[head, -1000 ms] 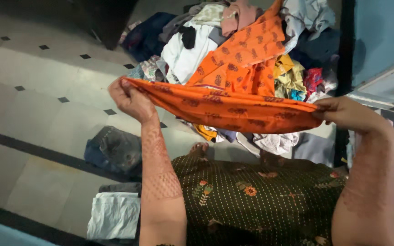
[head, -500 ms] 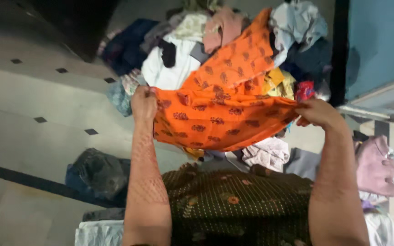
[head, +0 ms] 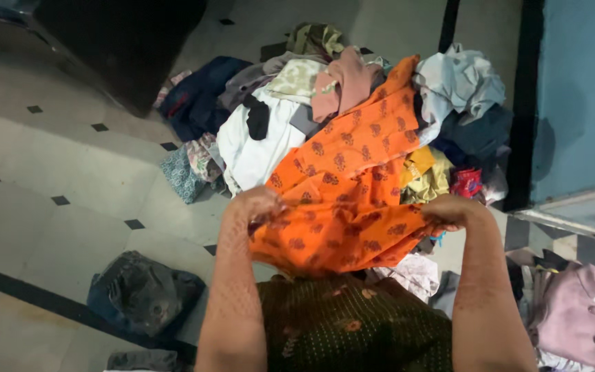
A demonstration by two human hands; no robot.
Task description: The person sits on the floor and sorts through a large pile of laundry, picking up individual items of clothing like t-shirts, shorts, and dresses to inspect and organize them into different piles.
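The person is holding an orange printed garment (head: 342, 207) stretched between both hands, just above their lap. The left hand (head: 259, 204) is gripping the garment's left edge, its grip pressed together on a bunch of the cloth, fingers curled in so the fabric is gathering around them. The right hand (head: 452, 210) is gripping the opposite edge, its grip likewise closed on the fabric, knuckles facing up. Between the two hands the lower part of the garment is sagging in loose folds, while its upper part is trailing away from the person and lying across a pile of clothes (head: 352, 103) on the floor.

The pile is holding many pieces: a white garment (head: 256, 148) lying just left of the orange one, a pink piece (head: 342, 86) sitting on top, a pale blue-grey piece (head: 459, 83) at the right, a yellow piece (head: 425, 176) poking out beside the orange cloth, and a dark navy piece (head: 197, 96) at the left edge. A dark grey bundle (head: 142, 293) is lying apart on the tiled floor (head: 43, 200) near the person's left arm. A mauve garment (head: 573, 317) is resting at the far right. The person's dark green patterned dress (head: 352, 331) is filling the foreground below the hands
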